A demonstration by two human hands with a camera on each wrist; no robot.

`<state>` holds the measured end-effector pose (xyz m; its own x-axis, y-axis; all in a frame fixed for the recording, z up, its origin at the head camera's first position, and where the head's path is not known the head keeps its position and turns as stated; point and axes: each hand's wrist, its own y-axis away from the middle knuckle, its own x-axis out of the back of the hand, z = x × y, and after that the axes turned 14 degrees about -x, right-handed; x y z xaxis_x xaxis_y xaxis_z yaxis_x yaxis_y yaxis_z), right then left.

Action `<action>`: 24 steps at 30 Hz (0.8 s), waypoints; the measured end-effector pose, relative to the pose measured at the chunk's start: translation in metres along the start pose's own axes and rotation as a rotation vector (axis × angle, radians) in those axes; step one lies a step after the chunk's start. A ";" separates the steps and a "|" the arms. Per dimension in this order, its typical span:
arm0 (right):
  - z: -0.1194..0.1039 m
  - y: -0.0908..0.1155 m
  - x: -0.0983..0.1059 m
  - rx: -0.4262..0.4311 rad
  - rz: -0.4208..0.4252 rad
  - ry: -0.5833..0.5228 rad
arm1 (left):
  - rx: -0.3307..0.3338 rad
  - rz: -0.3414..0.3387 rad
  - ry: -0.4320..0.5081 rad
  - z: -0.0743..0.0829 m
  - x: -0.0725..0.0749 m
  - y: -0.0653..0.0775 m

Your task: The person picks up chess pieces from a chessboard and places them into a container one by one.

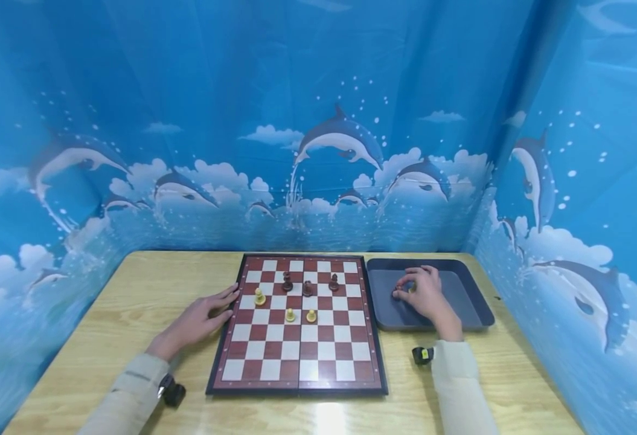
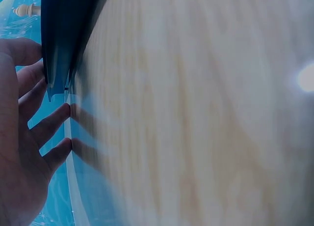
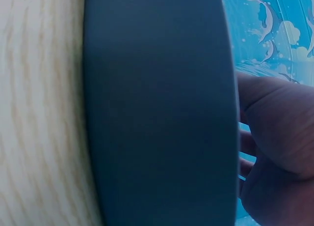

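A red-and-white chessboard [image 1: 326,350] lies on the table. My left hand [image 1: 201,320] rests at its left edge with fingers stretched out; in the left wrist view, the thumb and fingers of my left hand [image 2: 24,132] touch the board's dark side [image 2: 61,39]. Over the grey tray [image 1: 473,302], my right hand [image 1: 425,294] pinches a dark chess piece [image 1: 396,292] between thumb and fingertips. A pale yellow chess piece [image 1: 412,289] shows beneath those fingers. In the right wrist view, the tray's wall [image 3: 162,108] hides the fingertips of my right hand [image 3: 279,142].
On the board stand three dark pieces, including a tall one [image 1: 287,281], a knight [image 1: 307,289] and another [image 1: 334,282]. Three pale pieces stand nearer: a taller one [image 1: 259,296] and two pawns [image 1: 290,315]. The tray sits right beside the board. A dolphin-print curtain [image 1: 318,181] hangs behind.
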<state>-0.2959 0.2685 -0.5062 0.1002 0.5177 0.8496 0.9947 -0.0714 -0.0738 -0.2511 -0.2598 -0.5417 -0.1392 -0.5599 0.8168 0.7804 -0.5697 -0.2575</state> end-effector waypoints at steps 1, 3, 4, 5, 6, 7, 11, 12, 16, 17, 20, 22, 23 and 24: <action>0.000 0.000 -0.001 -0.002 -0.001 -0.002 | 0.003 -0.001 0.001 0.000 0.000 0.000; 0.000 0.000 -0.001 -0.008 -0.008 -0.004 | 0.009 -0.006 0.007 0.000 0.001 0.000; 0.000 0.000 -0.001 -0.009 -0.011 -0.003 | 0.011 -0.010 0.007 0.000 0.001 0.000; 0.000 0.000 -0.001 -0.011 -0.013 0.000 | 0.013 -0.013 0.008 0.000 0.001 0.000; 0.000 0.000 -0.001 -0.009 -0.012 0.007 | 0.019 -0.015 0.011 0.001 0.001 0.000; 0.000 0.000 -0.001 -0.010 -0.011 0.009 | 0.019 -0.016 0.014 0.001 0.001 0.000; -0.002 0.000 0.002 -0.012 -0.008 0.013 | 0.015 -0.011 0.014 0.001 0.001 0.000; -0.002 0.001 0.002 -0.009 -0.007 0.016 | 0.012 -0.011 0.014 0.001 0.001 0.000; -0.005 0.002 0.004 -0.006 -0.006 0.014 | 0.014 -0.009 0.007 0.001 0.001 0.001; -0.006 0.002 0.005 -0.002 -0.003 0.018 | 0.012 -0.011 0.007 0.001 0.002 0.001; -0.008 0.002 0.007 0.010 0.006 0.016 | 0.018 -0.014 0.013 0.001 0.002 0.001; -0.010 0.001 0.007 0.025 0.013 0.011 | 0.020 -0.016 0.016 0.001 0.002 0.000; -0.011 0.001 0.008 0.034 0.016 0.005 | 0.019 -0.017 0.018 0.001 0.001 0.000; -0.013 0.000 0.008 0.046 0.018 -0.002 | 0.022 -0.015 0.022 0.001 0.001 0.000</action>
<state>-0.2952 0.2621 -0.4925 0.1180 0.5181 0.8472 0.9928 -0.0418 -0.1127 -0.2508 -0.2595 -0.5402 -0.1642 -0.5642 0.8091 0.7913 -0.5651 -0.2335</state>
